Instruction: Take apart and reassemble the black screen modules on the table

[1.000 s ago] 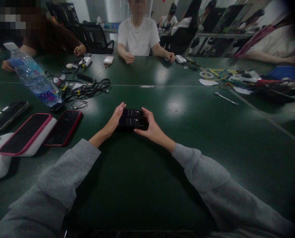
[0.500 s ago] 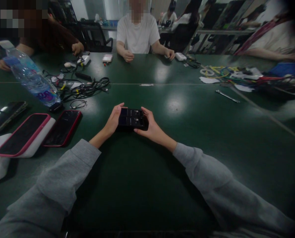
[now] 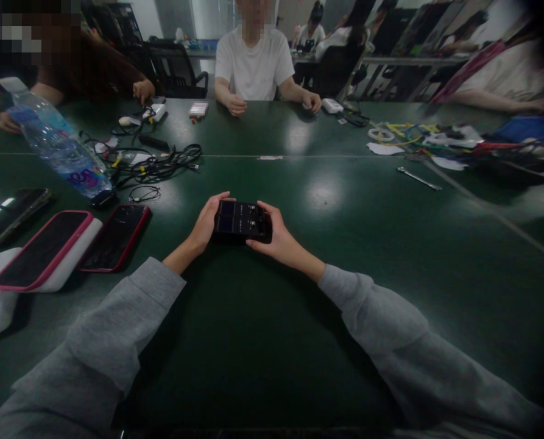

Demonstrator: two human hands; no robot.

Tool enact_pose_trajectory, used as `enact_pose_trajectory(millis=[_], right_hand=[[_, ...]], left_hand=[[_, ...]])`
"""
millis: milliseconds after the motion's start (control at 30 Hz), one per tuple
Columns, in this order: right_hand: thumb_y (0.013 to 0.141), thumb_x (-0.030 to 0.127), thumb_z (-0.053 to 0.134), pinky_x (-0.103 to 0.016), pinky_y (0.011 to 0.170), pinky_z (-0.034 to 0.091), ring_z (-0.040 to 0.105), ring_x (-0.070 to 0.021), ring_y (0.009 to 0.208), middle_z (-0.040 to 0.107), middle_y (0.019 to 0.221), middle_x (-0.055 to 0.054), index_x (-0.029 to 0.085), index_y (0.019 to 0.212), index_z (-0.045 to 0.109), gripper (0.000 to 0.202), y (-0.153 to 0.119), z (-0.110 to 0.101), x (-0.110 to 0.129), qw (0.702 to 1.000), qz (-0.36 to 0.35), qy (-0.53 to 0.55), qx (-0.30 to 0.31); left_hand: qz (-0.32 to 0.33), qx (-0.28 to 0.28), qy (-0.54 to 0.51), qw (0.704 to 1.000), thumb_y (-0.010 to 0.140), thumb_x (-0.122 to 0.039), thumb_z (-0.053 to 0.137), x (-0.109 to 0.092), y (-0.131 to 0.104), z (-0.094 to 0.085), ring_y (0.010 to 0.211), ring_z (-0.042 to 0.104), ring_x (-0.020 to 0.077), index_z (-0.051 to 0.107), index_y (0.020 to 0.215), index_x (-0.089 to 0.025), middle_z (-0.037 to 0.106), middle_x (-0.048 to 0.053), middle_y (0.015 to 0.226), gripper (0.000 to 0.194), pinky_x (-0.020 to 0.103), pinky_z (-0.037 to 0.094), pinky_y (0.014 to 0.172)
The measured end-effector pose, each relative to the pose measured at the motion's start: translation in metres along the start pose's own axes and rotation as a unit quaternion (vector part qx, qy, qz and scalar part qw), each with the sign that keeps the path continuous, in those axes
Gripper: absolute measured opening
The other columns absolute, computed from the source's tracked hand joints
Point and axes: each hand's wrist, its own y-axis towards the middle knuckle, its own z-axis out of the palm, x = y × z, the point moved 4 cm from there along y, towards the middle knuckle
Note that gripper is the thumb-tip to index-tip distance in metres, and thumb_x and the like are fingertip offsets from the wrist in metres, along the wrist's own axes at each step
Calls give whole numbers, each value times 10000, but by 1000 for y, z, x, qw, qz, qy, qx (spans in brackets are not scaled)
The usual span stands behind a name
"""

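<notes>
A small black box-like device (image 3: 240,218) lies on the green table, its top marked with two dark rectangular panels on the left and white print on the right. My left hand (image 3: 203,225) is closed around its left end, the thumb and fingers along the edge. At the opposite end, my right hand (image 3: 278,234) grips it between the thumb at the near side and the fingers at the far side. Parts of both ends are hidden by my fingers, and the exact kind of device cannot be made out.
To my left are a red-edged phone (image 3: 116,236), a pink-framed device (image 3: 47,250), a dark phone (image 3: 13,213) and a plastic water bottle (image 3: 61,140). Black cables (image 3: 162,164) lie beyond. A wrench (image 3: 418,178) is at right. A person in white (image 3: 254,64) sits opposite.
The black device has shifted very slightly left, and my right fingers have moved a little left with it. Both hands keep their hold at its ends.
</notes>
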Motion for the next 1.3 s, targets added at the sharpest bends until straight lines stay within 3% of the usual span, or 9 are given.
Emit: enact_pose_trajectory(millis=[667,1300], right_hand=[[772,314,730,-548,1158,320,359,-301,1370,356,1434,-124,265,1440,249,825,0,1,3,1000,-18,-11,-3],[744,371,754,-581,1140,332,372,-318,1327,328,1376,-112,282,1431,271,844,0,1,0,999,-21,-38,-14]], left_hand=[[12,-20,11,1000,978,-448,413,-1,-1,-2,1165,608,229,548,1253,-251,645,72,1263,365,425,469,1019],[0,-18,20,1000,962,-422,445,3,0,-4,1084,627,211,568,1251,-248,667,58,1183,359,398,488,973]])
